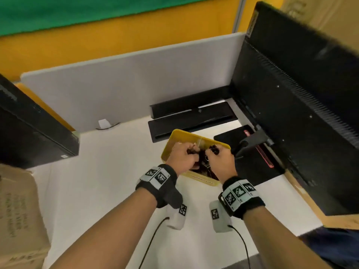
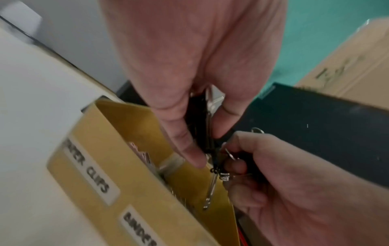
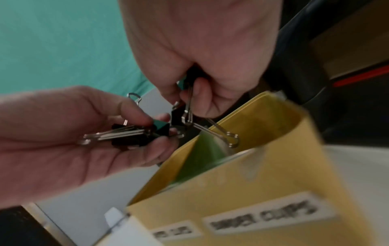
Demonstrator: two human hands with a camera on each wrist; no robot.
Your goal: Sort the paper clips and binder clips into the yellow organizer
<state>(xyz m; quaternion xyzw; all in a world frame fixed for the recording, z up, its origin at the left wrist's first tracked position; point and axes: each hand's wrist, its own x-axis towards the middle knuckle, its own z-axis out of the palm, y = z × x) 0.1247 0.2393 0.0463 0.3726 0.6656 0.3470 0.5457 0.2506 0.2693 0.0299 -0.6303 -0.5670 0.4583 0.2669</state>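
The yellow organizer stands on the white desk, with labels for paper clips and binder clips on its front wall. Both hands hover just above it, close together. My left hand grips a bunch of black binder clips between thumb and fingers. My right hand pinches the wire handle of a black binder clip that hangs tangled with the left hand's bunch, over the organizer's opening. More dark clips lie inside, partly hidden by the hands.
A black monitor back looms at the right; its stand base lies right beside the organizer. Black bars lie behind it, before a white divider panel. A black box and a cardboard box flank the left.
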